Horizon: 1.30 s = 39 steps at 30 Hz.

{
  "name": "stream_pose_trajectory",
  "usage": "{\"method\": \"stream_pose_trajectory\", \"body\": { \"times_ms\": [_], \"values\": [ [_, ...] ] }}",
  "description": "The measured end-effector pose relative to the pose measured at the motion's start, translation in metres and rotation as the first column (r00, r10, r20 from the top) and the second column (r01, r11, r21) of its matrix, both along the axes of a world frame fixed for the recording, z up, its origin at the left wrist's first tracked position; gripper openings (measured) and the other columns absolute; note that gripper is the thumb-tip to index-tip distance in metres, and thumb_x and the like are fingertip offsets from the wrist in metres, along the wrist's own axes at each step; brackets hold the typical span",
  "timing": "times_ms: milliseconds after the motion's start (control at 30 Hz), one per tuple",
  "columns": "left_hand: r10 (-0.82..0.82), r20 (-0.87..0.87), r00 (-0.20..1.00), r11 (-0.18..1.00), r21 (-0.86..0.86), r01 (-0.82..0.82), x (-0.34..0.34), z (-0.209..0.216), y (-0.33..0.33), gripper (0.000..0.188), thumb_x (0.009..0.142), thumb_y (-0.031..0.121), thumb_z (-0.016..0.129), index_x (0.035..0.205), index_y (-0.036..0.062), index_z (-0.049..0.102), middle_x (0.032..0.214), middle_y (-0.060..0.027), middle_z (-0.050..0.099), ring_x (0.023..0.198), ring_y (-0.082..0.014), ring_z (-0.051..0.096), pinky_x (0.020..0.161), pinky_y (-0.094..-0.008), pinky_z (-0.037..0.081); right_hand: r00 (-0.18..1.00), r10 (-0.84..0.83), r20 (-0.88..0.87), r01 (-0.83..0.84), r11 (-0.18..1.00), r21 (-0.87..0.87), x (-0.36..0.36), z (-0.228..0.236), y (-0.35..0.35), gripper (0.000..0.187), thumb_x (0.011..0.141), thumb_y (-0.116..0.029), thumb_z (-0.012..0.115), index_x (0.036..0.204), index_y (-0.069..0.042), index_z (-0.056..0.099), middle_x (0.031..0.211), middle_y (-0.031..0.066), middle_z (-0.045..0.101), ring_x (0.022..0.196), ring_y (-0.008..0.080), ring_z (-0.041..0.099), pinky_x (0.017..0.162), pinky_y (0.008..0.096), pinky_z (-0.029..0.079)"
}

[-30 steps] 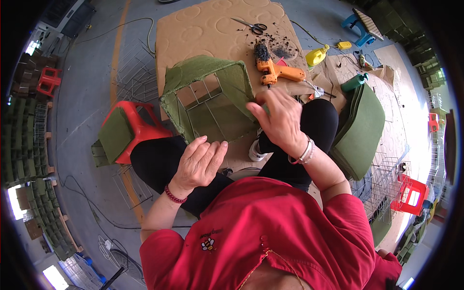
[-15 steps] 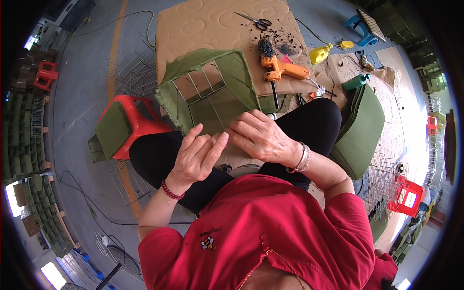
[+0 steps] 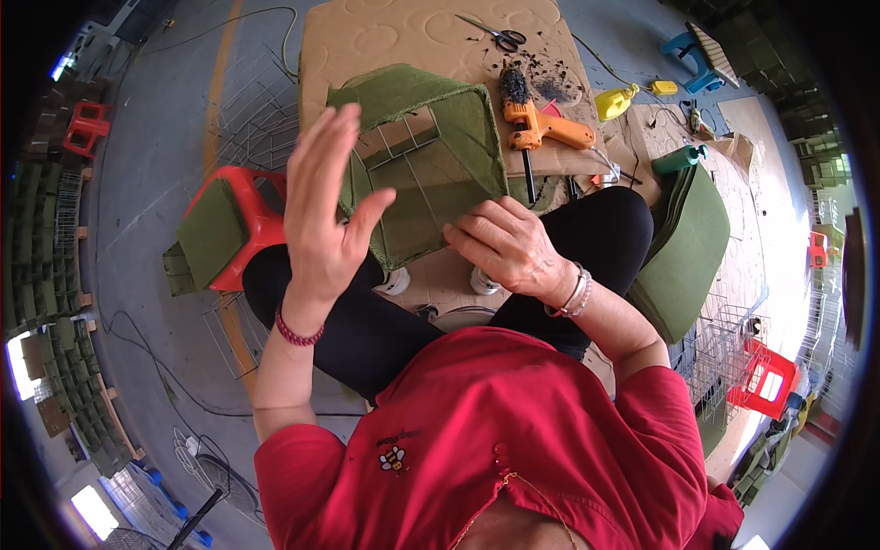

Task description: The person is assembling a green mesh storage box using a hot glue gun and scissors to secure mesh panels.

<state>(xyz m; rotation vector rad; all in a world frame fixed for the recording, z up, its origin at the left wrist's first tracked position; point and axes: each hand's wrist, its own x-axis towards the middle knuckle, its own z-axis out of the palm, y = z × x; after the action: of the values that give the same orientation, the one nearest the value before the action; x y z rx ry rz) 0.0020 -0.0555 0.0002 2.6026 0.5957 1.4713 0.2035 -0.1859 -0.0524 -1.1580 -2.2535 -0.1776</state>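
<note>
A green fabric box on a wire frame point(image 3: 472, 142) is tilted over my lap, its open side facing me and its far side against the padded table. My right hand point(image 3: 513, 252) has its fingers closed on the box's near right rim. Raised beside the left side of the box, my left hand point(image 3: 321, 206) is open, with fingers stretched and thumb apart. It holds nothing and covers part of the left rim. Whether its edge touches the fabric I cannot tell.
On the brown table point(image 3: 367, 37) lie black scissors point(image 3: 500, 35) and an orange glue gun point(image 3: 550, 128) among dark crumbs. A red stool point(image 3: 243, 220) with green fabric stands left. Right are stacked green sheets point(image 3: 683, 257), a yellow bottle point(image 3: 616, 101) and wire frames point(image 3: 720, 357).
My left hand has left the near rim, moved up and to the left, and spread open. The box has shifted slightly right and away. My right hand stays at its near right rim.
</note>
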Motion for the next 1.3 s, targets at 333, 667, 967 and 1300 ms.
{"method": "stream_pose_trajectory", "body": {
  "times_ms": [333,667,967,1300],
  "values": [
    [-0.106,0.061,0.992,0.966,-0.230,0.117,0.031,0.004,0.021,0.033,0.084,-0.009,0.067,0.114,0.0029,0.070,0.105,-0.0104,0.073,0.094,-0.0237,0.071,0.080,-0.0311,0.058,0.999,-0.013,0.033,0.013,1.000,0.004,-0.006,-0.001,0.003,0.039,0.069,-0.016,0.062,0.104,0.000,0.065,0.100,0.0089,0.060,0.090,0.0215,0.061,0.070,0.0321,0.049],
    [-0.067,0.134,0.989,0.971,-0.219,0.096,0.030,-0.003,0.028,0.032,0.081,-0.011,0.069,0.111,0.0023,0.071,0.101,-0.0099,0.074,0.090,-0.0221,0.073,0.077,-0.0298,0.059,0.997,-0.078,-0.002,0.078,0.995,0.056,-0.012,0.003,0.010,0.035,0.071,-0.015,0.061,0.102,0.000,0.065,0.102,0.0081,0.060,0.095,0.0212,0.060,0.075,0.0339,0.048],
    [-0.062,0.151,0.987,0.986,-0.143,0.083,0.035,-0.012,0.027,0.035,0.080,-0.011,0.070,0.112,0.0021,0.071,0.100,-0.0100,0.075,0.088,-0.0224,0.073,0.075,-0.0298,0.059,0.996,0.082,0.041,-0.082,0.997,-0.007,-0.017,-0.009,0.020,0.033,0.066,-0.014,0.063,0.095,0.001,0.064,0.084,0.0050,0.051,0.081,0.0185,0.054,0.067,0.0297,0.046],
    [-0.031,0.173,0.985,0.990,-0.131,0.054,0.035,-0.016,0.029,0.034,0.080,-0.010,0.071,0.112,0.0012,0.071,0.101,-0.0104,0.075,0.090,-0.0219,0.073,0.076,-0.0294,0.059,0.996,0.018,-0.088,-0.018,1.000,0.001,-0.043,-0.016,0.020,0.039,0.065,-0.014,0.060,0.100,0.004,0.061,0.083,0.0071,0.051,0.073,0.0204,0.053,0.062,0.0322,0.047]
  ]
}}
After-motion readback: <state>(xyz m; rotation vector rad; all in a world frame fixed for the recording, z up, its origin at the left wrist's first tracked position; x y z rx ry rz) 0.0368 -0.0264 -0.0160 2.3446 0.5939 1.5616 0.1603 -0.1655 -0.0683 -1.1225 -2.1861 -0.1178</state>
